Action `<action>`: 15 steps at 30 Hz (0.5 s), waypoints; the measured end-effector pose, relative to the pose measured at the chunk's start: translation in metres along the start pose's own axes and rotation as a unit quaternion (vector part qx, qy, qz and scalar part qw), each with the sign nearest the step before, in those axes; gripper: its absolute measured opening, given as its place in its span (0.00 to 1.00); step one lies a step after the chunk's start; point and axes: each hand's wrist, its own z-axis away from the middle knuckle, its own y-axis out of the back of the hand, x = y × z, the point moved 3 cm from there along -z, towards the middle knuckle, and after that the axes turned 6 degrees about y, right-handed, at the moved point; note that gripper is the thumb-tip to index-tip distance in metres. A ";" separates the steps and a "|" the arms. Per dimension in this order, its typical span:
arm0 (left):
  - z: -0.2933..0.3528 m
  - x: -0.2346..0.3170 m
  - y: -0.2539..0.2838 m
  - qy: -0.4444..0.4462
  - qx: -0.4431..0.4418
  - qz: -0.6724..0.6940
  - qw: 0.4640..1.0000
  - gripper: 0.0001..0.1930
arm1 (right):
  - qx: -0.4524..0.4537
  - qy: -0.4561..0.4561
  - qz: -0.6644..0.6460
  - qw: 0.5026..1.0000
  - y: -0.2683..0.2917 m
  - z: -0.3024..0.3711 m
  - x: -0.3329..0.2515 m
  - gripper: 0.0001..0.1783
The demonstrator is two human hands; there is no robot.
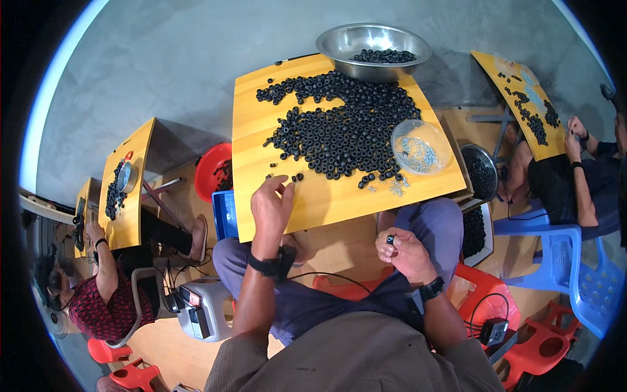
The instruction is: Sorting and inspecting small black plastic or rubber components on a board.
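Observation:
My right hand (407,256) is closed above my lap, pinching a small black ring-shaped part (390,240) between thumb and fingers. My left hand (270,204) reaches over the near left of the yellow table (307,210), its thumb apart from its fingers. A few loose black parts lie by its fingertips. Beyond them, a wide spread of the same black parts (339,127) covers much of the tabletop. At the right of the table stands a clear round tub (423,147) of small silvery pieces, with more silvery pieces (398,187) scattered in front of it.
A large steel bowl (333,44) with black parts rests at the table's far edge. Beside the table are a red basin (206,171), a blue bin (226,215) and another bowl (491,193) of black parts. Other people sit at yellow tables on both sides; a blue chair (560,251) stands right.

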 end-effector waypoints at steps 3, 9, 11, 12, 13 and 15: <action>-0.020 -0.009 -0.010 -0.001 -0.030 -0.061 0.998 0.14 | 0.007 0.016 -0.009 1.000 0.002 0.000 -0.003 0.14; -0.026 -0.019 -0.024 -0.051 -0.064 -0.087 0.993 0.14 | 0.016 0.006 -0.012 1.000 0.003 0.002 0.003 0.13; -0.020 -0.021 -0.019 -0.067 -0.047 -0.064 0.995 0.12 | 0.010 0.003 -0.015 1.000 0.000 0.001 0.007 0.13; -0.015 -0.020 -0.017 -0.085 -0.032 -0.040 0.995 0.11 | 0.009 0.003 -0.013 1.000 -0.003 0.001 0.008 0.13; -0.008 -0.013 -0.015 -0.087 -0.032 -0.037 0.995 0.11 | 0.027 -0.004 -0.005 1.000 -0.005 0.001 0.009 0.13; 0.015 -0.002 -0.012 0.054 -0.100 0.138 0.984 0.08 | 0.030 -0.016 0.008 0.999 -0.009 -0.004 0.014 0.14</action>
